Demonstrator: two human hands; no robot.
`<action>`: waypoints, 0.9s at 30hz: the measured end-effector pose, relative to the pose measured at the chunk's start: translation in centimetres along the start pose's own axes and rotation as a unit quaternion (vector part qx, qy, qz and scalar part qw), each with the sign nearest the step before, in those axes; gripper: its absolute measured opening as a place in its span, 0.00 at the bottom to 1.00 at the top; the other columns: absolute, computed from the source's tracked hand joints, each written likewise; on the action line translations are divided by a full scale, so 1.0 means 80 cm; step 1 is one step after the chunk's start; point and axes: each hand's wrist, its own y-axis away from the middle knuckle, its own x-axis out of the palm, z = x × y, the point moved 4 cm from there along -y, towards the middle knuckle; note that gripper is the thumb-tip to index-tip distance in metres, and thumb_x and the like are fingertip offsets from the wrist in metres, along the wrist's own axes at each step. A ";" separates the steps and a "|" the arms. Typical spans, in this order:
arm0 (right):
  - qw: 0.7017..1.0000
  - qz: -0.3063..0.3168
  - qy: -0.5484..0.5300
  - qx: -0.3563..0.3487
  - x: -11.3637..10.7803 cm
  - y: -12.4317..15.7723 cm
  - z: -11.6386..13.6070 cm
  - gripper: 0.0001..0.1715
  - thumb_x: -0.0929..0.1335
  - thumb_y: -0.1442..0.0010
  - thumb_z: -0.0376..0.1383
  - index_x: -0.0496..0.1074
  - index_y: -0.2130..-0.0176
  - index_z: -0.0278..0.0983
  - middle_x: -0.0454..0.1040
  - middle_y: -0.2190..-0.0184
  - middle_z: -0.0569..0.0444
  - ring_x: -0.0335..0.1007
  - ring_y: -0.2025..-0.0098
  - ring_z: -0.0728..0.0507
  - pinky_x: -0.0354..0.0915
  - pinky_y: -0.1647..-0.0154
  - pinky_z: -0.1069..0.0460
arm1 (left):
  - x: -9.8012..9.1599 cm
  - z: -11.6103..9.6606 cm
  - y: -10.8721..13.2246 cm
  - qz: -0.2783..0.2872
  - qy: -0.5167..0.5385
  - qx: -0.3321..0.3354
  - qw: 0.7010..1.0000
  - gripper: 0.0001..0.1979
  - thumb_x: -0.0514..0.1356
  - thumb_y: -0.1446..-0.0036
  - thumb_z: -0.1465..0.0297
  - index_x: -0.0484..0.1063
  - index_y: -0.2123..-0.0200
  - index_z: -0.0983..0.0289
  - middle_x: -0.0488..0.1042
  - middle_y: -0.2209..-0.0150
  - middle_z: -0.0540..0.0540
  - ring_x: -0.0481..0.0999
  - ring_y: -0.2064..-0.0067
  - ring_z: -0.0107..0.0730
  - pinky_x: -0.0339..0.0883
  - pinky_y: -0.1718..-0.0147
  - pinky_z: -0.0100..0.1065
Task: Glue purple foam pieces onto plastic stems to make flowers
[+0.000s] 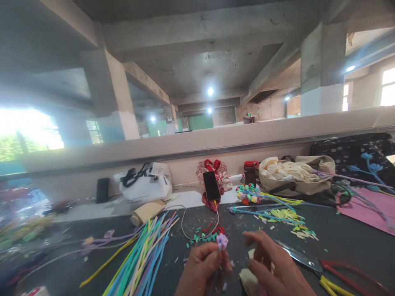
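My left hand is closed in a pinch around a small purple pipe-cleaner flower, held upright just above the dark table. My right hand hovers right beside it, fingers apart and bent, holding nothing I can make out. A small pale piece lies under the right hand. Scissors with red and yellow handles lie on the table just right of the right hand.
A bundle of coloured pipe cleaners fans out at left. Finished stems and cut scraps lie at centre right. A phone on a cable leans against a red bag. White and beige bags, a jar and a pink mat line the back.
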 end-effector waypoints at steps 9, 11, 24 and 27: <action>0.996 -0.003 0.031 -0.085 -0.002 -0.006 0.012 0.12 0.57 0.51 0.24 0.63 0.70 0.38 0.66 0.70 0.55 0.64 0.70 0.49 0.61 0.70 0.57 | 0.001 0.000 -0.002 0.001 0.025 -0.010 1.000 0.16 0.65 0.62 0.59 0.70 0.81 0.68 0.67 0.85 0.49 0.61 0.86 0.18 0.54 0.87 0.21; 0.995 0.002 0.037 -0.089 0.000 -0.007 0.011 0.13 0.57 0.56 0.22 0.62 0.74 0.37 0.65 0.72 0.56 0.63 0.70 0.49 0.60 0.70 0.57 | 0.000 -0.001 -0.004 0.004 0.025 -0.005 1.000 0.16 0.65 0.61 0.59 0.70 0.81 0.68 0.67 0.85 0.49 0.61 0.86 0.18 0.53 0.88 0.20; 0.993 0.045 0.081 -0.077 0.008 -0.009 0.005 0.15 0.59 0.56 0.22 0.68 0.73 0.36 0.68 0.74 0.57 0.65 0.72 0.50 0.59 0.72 0.58 | 0.003 -0.009 0.006 -0.006 0.104 -0.040 0.994 0.17 0.64 0.61 0.58 0.71 0.76 0.68 0.67 0.84 0.48 0.64 0.84 0.18 0.53 0.88 0.18; 0.991 0.071 0.075 -0.080 0.009 -0.009 0.005 0.15 0.59 0.49 0.25 0.70 0.68 0.38 0.70 0.71 0.55 0.67 0.69 0.49 0.60 0.70 0.58 | 0.006 -0.010 0.006 0.013 0.115 -0.029 0.993 0.17 0.63 0.59 0.58 0.71 0.76 0.68 0.66 0.84 0.48 0.63 0.84 0.18 0.52 0.88 0.18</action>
